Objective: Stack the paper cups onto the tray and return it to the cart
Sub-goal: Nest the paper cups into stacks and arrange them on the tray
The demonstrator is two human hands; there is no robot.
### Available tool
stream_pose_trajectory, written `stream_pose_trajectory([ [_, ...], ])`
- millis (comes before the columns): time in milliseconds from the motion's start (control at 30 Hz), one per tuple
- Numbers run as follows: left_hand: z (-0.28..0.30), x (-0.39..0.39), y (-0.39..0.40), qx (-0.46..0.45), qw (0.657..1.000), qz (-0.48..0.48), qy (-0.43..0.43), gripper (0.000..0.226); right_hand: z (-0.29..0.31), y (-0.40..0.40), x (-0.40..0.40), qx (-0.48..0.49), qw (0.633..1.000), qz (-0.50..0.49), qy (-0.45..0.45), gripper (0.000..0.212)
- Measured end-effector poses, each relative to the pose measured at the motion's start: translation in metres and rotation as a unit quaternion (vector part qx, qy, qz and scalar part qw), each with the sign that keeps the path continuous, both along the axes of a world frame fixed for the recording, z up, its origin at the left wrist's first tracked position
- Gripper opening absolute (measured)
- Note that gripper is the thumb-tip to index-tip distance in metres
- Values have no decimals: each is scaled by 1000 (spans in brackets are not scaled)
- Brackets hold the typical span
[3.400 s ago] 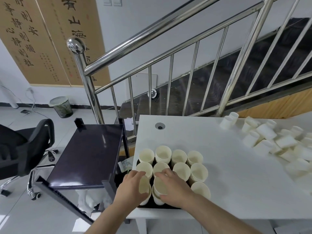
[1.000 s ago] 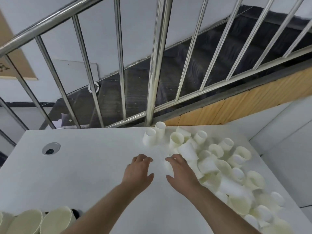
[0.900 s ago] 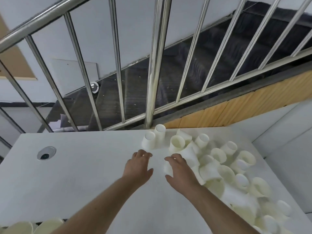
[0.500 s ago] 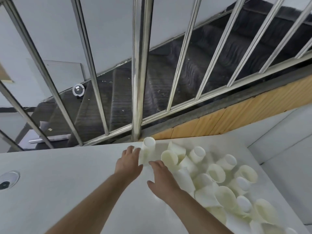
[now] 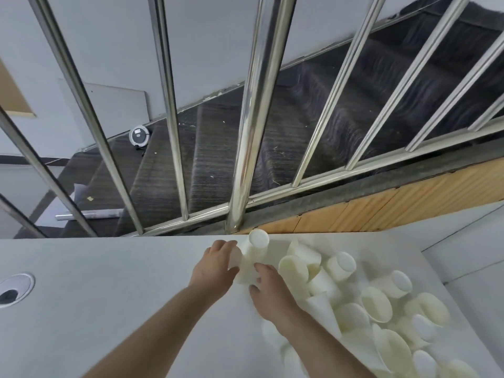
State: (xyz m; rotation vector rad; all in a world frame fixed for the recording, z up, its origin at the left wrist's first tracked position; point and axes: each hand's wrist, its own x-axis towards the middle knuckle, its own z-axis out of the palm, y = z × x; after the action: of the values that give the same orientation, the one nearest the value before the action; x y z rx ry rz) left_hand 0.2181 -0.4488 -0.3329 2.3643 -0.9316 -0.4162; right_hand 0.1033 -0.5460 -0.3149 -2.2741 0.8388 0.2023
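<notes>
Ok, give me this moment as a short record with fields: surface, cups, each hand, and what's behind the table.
surface: white table with round cable hole
cups: loose pile of cream paper cups on the table's right side
left hand: fingers around an upside-down paper cup at the pile's left edge
right hand: on the same cup cluster, grip unclear
behind: steel stair railing, dark stairs

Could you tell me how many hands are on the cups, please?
2: the left hand grips a cup at the pile's left edge; the right hand grips the next cup.
</notes>
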Motion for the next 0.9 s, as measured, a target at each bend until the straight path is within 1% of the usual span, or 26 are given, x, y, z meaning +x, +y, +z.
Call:
stream_pose_trajectory([
  [100, -2, -1, 17, -105, 991, 32, 76, 57, -3, -2, 1, 52, 995, -81, -32, 27],
  [133, -2, -2, 23, -134, 984, 46, 109, 56, -3, -2, 1, 78, 989, -113, -47, 22],
  [200, -3, -6, 34, -181, 967, 64, 169, 55, -1, 0, 3, 135, 975, -159, -81, 19],
  [267, -5, -12, 40, -198, 955, 67, 211, 54, 5, 2, 3, 165, 964, -182, -105, 17],
  [367, -10, -17, 49, -203, 947, 72, 238, 54, 15, 10, 1, 174, 958, -178, -142, 20],
  [433, -13, -18, 54, -175, 957, 51, 224, 58, 17, 14, -3, 133, 973, -129, -141, 24],
  [533, -11, -16, 58, -107, 980, 7, 167, 76, 13, 18, -7, 28, 995, 10, -96, 17],
  [600, -9, -15, 58, -73, 990, -31, 113, 86, 8, 21, -8, -33, 993, 95, -69, 20],
  [700, -9, -16, 57, -41, 995, -57, 73, 89, 5, 28, -7, -69, 979, 184, -47, 27],
  [800, -14, -19, 58, -34, 996, -62, 58, 85, 3, 33, -6, -76, 971, 221, -53, 35],
  [900, -19, -17, 60, -26, 998, -46, 33, 83, 1, 31, -4, -74, 972, 209, -72, 38],
])
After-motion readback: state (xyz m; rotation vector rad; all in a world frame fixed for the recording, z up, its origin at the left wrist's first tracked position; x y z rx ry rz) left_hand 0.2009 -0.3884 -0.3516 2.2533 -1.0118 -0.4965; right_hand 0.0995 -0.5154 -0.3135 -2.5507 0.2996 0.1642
